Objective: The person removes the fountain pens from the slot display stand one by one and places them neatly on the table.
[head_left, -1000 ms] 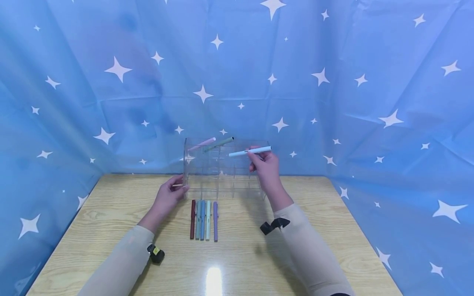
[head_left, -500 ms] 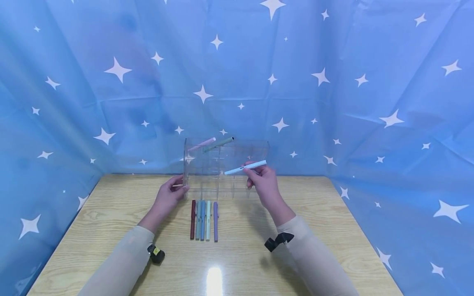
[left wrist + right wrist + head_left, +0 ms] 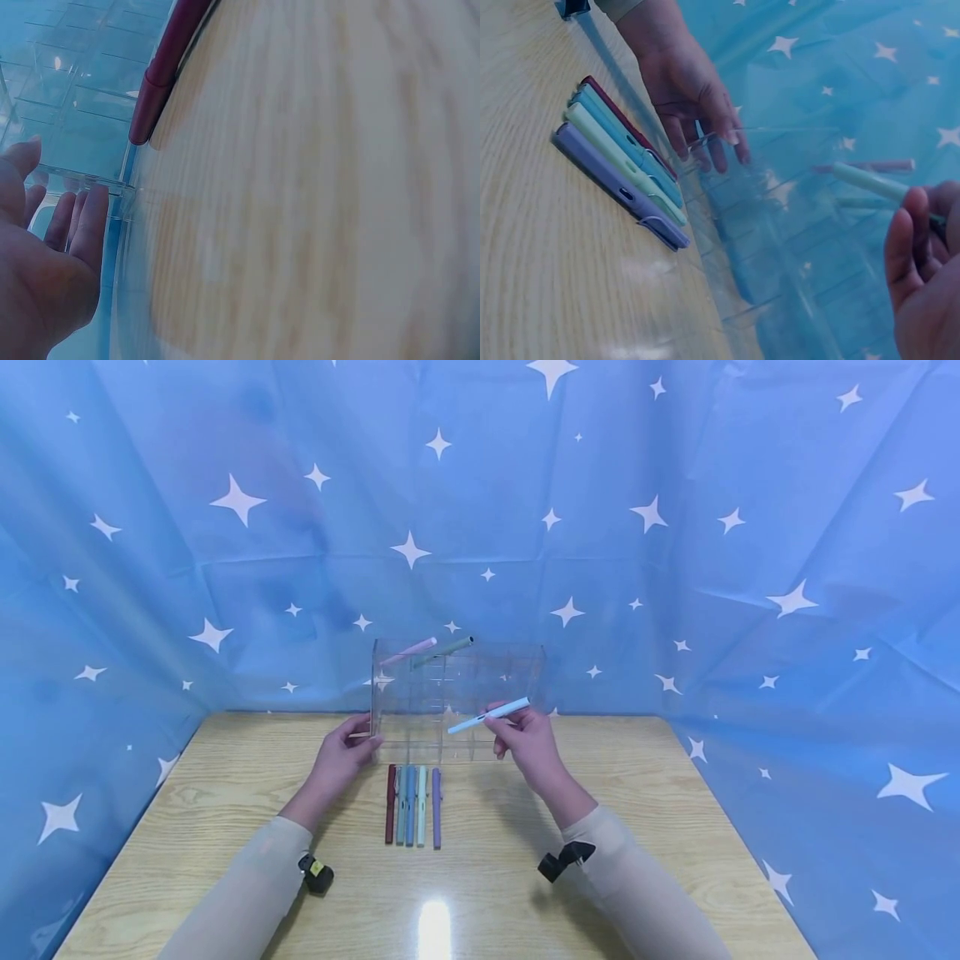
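A clear compartmented organizer (image 3: 457,747) stands on the table. My left hand (image 3: 342,758) holds its left side, thumb near the front edge and fingers on the outside, as the left wrist view shows. In my right hand (image 3: 528,739) a light blue pen (image 3: 489,716) is pinched between thumb and fingers, tilted with its left end lower, before the organizer's lower middle. A pink pen (image 3: 409,651) and a green pen (image 3: 444,652) lean in the top compartments. Near the organizer's front lie a dark red pen (image 3: 390,804), a purple pen (image 3: 437,808) and several others.
Between the dark red and purple pens lie a grey-blue pen (image 3: 401,827), a blue pen (image 3: 410,827) and a pale green pen (image 3: 422,827). Behind the wooden table (image 3: 637,843) hangs a blue star-patterned cloth (image 3: 480,510).
My right hand has come down and slightly left with the light blue pen, from the organizer's upper part to its lower part. The pen tilts more. My left hand stays where it was.
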{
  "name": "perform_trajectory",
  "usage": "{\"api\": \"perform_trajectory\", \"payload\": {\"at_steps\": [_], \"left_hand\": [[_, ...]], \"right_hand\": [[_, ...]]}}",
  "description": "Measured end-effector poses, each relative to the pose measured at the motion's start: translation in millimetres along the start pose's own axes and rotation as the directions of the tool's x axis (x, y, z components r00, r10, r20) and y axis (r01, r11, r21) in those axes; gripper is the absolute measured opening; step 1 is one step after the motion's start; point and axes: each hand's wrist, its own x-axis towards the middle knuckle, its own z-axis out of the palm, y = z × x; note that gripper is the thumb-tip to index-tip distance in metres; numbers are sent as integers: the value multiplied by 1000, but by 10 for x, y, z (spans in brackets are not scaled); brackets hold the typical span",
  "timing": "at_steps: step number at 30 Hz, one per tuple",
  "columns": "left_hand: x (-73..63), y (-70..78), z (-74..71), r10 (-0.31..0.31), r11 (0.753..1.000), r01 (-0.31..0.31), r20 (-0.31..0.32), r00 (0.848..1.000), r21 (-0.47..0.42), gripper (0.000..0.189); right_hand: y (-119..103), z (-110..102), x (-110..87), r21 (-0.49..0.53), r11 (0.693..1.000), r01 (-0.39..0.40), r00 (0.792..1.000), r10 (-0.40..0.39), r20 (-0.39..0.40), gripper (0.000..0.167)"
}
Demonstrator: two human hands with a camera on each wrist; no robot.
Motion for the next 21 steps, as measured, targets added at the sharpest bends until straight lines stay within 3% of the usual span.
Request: {"api": "perform_trajectory", "payload": {"at_steps": [21], "left_hand": [[7,3,13,24,1000,-24,7,1000,-4,63]], "right_hand": [[110,81,-62,-35,999,-2,993,6,120,25]]}}
